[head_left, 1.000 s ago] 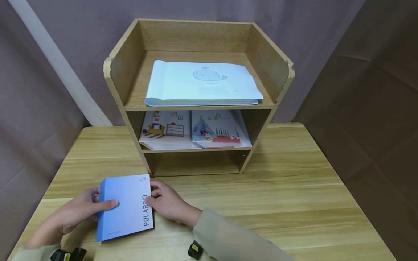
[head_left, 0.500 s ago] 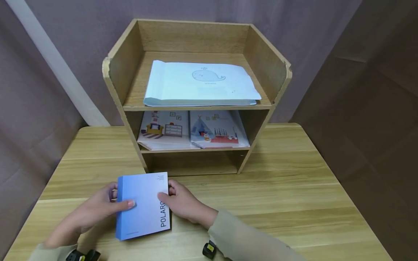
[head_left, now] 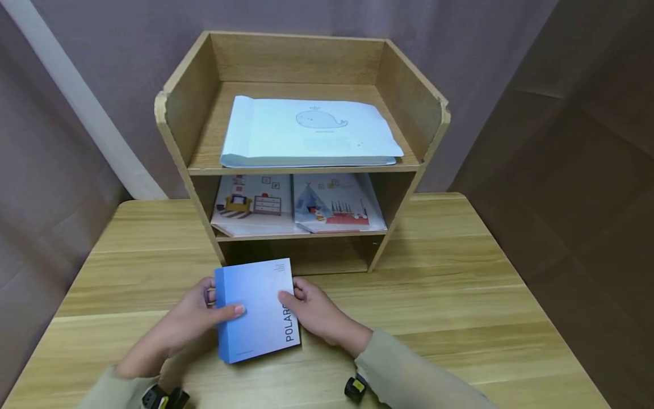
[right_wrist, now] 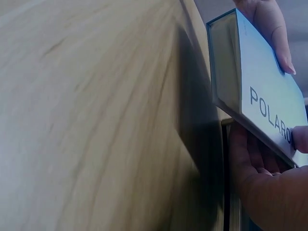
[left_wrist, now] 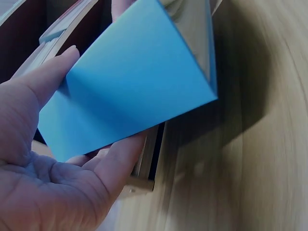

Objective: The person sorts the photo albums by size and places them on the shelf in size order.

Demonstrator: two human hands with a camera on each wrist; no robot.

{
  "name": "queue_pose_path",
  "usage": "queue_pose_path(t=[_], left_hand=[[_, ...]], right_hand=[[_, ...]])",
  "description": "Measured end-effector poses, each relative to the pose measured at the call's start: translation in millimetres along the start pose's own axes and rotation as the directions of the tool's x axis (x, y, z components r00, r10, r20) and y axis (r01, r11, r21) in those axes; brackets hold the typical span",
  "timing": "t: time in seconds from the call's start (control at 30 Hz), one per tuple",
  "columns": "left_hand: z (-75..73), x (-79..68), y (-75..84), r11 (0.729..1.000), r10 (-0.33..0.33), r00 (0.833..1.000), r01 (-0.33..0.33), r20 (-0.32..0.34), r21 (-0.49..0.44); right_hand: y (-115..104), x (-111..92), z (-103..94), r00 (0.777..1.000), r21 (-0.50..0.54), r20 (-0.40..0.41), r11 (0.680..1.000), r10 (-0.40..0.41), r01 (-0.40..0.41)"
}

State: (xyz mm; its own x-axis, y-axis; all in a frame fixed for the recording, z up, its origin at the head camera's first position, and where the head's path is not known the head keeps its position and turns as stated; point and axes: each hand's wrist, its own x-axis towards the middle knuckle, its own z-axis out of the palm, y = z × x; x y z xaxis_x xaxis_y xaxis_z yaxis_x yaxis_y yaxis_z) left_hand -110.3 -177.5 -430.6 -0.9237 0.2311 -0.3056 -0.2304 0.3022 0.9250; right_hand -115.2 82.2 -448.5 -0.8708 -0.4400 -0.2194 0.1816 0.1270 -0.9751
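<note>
Both hands hold a blue-and-white book [head_left: 255, 318] printed with "POLAROID", tilted just above the table in front of the shelf. My left hand [head_left: 196, 318] grips its blue spine edge, thumb on the cover and fingers underneath, as the left wrist view shows on the blue spine [left_wrist: 120, 82]. At the opposite edge my right hand [head_left: 319, 312] pinches the book, its thumb on the cover over the last letters and its fingers below. In the right wrist view the book's page block [right_wrist: 226, 62] faces the camera, and the book's shadow falls on the wood.
A wooden shelf unit [head_left: 301, 169] stands at the back of the table [head_left: 460, 295]. On its top lies a pale whale-covered book [head_left: 311, 133]. The middle level holds two illustrated booklets, a left one [head_left: 255, 213] and a right one [head_left: 337, 204]. Grey curtains hang behind.
Both hands have carried the book to the right and slightly toward the shelf, so it now overlaps the bottom compartment's lower left. The grip looks the same. The head view has shifted slightly.
</note>
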Motion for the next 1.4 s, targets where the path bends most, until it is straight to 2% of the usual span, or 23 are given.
queue_pose_path(t=[0.3,0.63,0.97,1.23,1.4], left_hand=[[23.3,9.5,3.1,0.996,0.006,0.999,-0.01,-0.042,-0.09],[42.7,16.5,9.4,0.983,0.09,0.995,-0.097,-0.053,-0.159],[51.2,21.2,9.9,0.973,0.127,0.99,-0.136,-0.06,-0.186],[52.8,25.0,9.9,0.978,0.133,0.988,-0.143,-0.074,-0.153],[56.0,24.5,9.0,0.973,0.144,0.989,-0.148,-0.036,-0.178]], right_hand=[[0,-10,-18.5,1.0,-0.008,0.006,1.0,0.011,-0.011],[3,-15,-34.1,1.0,-0.04,0.024,0.999,-0.009,0.01],[3,-17,-38.7,1.0,-0.055,-0.008,0.998,-0.012,0.012],[5,-14,-37.5,0.999,-0.02,-0.052,1.0,-0.008,0.007],[2,-11,-39.8,0.995,0.007,-0.104,1.0,-0.003,0.004]])
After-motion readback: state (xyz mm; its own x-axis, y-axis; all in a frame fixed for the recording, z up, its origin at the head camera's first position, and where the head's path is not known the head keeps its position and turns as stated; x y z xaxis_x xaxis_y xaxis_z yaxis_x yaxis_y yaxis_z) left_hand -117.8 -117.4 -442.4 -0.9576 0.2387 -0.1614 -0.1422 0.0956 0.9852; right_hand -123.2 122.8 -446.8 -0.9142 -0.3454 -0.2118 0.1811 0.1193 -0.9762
